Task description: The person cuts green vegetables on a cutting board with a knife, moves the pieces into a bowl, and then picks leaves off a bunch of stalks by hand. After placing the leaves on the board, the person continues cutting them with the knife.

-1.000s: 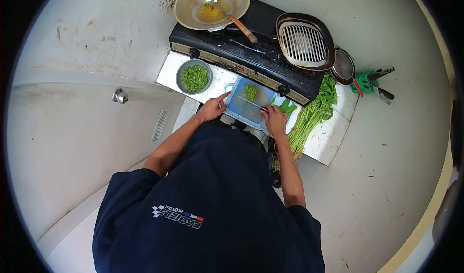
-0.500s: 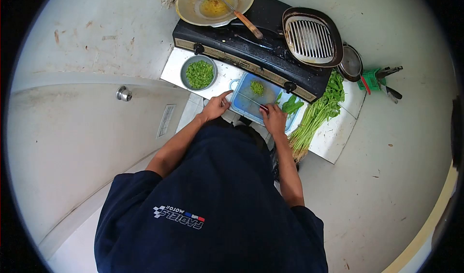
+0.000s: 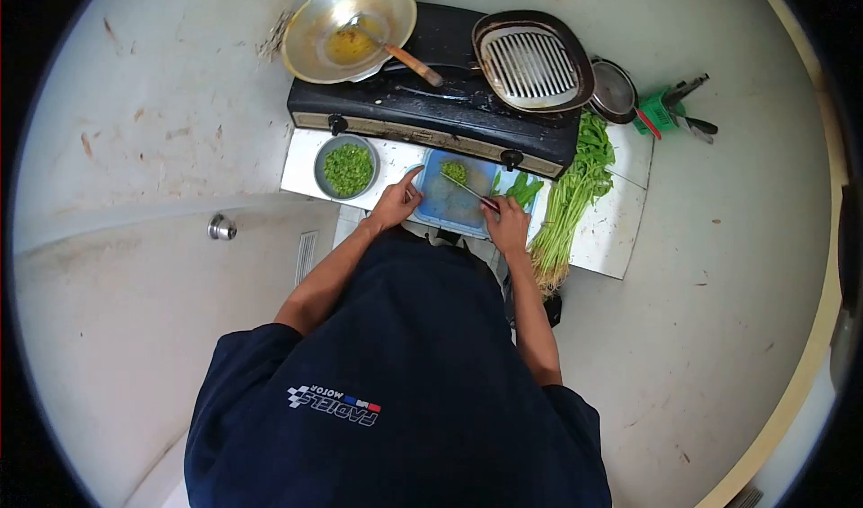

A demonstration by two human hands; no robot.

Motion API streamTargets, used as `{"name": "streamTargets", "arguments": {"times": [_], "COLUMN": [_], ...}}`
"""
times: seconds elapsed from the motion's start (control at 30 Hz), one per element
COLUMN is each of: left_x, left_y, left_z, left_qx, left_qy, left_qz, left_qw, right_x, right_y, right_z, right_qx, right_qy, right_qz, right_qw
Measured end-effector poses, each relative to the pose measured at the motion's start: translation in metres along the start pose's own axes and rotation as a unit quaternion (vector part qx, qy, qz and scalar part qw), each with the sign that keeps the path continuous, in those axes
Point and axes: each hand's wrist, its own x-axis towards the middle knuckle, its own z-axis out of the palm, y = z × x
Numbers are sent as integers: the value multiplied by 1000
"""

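My right hand (image 3: 510, 225) is closed around the dark red handle of a knife (image 3: 467, 189). Its blade points up and left, with the tip at a small heap of chopped greens (image 3: 455, 171). The heap lies on a blue cutting board (image 3: 440, 209). My left hand (image 3: 394, 204) is at the board's left edge, thumb and forefinger apart, the forefinger stretched toward the corner; its other fingers are partly hidden. Loose green leaves (image 3: 521, 190) lie on the board's right side. Left of the board, a grey bowl (image 3: 321, 177) holds more chopped greens (image 3: 348, 168).
A black gas stove (image 3: 431, 103) stands behind the board, bearing a wok (image 3: 306, 45) with a wooden-handled spatula (image 3: 413, 64) and a grill pan (image 3: 532, 63). Right of the board lies a bunch of leafy greens (image 3: 566, 211). A green basket (image 3: 659, 112) holds utensils beyond a pan (image 3: 614, 90).
The view has shifted, so stove and counter appear farther left. The knife blade has swung to the chopped heap on the board. My left hand stays by the board's left edge.
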Motion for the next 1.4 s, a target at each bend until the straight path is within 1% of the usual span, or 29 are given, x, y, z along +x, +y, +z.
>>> {"name": "streamTargets", "arguments": {"times": [0.03, 0.07, 0.13, 0.17, 0.27, 0.37, 0.47, 0.57, 0.67, 0.73, 0.77, 0.8, 0.87, 0.9, 1.0, 1.07, 1.17, 1.3, 1.4], "left_x": [3, 6, 7, 7, 12, 18, 26, 30, 24, 20, 17, 13, 4, 0, -8, -8, -4, 2, 6], "left_y": [9, 18, 34, 39, 39, 38, 17, 3, 12, 18, 20, 22, 26, 28, 34, 33, 31, 27, 27], "left_z": [0, 1, 4, 9, 28, 39, 48, 48, 41, 38, 38, 38, 39, 40, 45, 46, 47, 47, 47], "left_qx": [10, 33, 78, 63, 57, 62, 114, 84, 28, 5, -6, -6, -5, 0, 57, 71, 86, 85, 117], "left_qy": [-2, -30, -84, -95, -93, -85, -61, -46, 2, 17, 24, 19, 5, -8, -54, -54, -59, -63, -53], "left_qz": [11, 19, 34, 60, 90, 84, 82, 45, 31, 27, 24, 33, 51, 73, 88, 90, 89, 103, 77], "left_qw": [1000, 999, 993, 992, 990, 991, 988, 994, 999, 999, 999, 999, 999, 997, 993, 992, 991, 989, 989], "right_x": [-5, -8, -13, -15, -15, -16, -14, -13, -8, -2, 0, 1, 3, 3, 3, 1, -2, -4, -5], "right_y": [4, 8, 8, 9, 12, 11, 9, 10, 17, 21, 22, 21, 20, 17, 13, 11, 16, 17, 17], "right_z": [2, 4, 1, 0, -3, -5, -7, -11, -2, 1, 4, 8, 14, 13, 11, 11, 17, 17, 16], "right_qx": [1, 1, 8, 4, -13, -13, -3, -9, 121, 205, 244, 313, 446, 453, 471, 480, 453, 461, 458], "right_qy": [23, 44, 45, 45, 32, 33, 35, 41, 46, -45, -93, -109, -139, -148, -167, -172, -182, -170, -158], "right_qz": [-4, -9, -6, -11, -29, -52, -59, -66, -59, 28, 72, 85, 113, 129, 167, 176, 165, 165, 168], "right_qw": [1000, 999, 999, 999, 999, 998, 998, 997, 990, 977, 963, 939, 877, 870, 850, 842, 857, 855, 858]}}
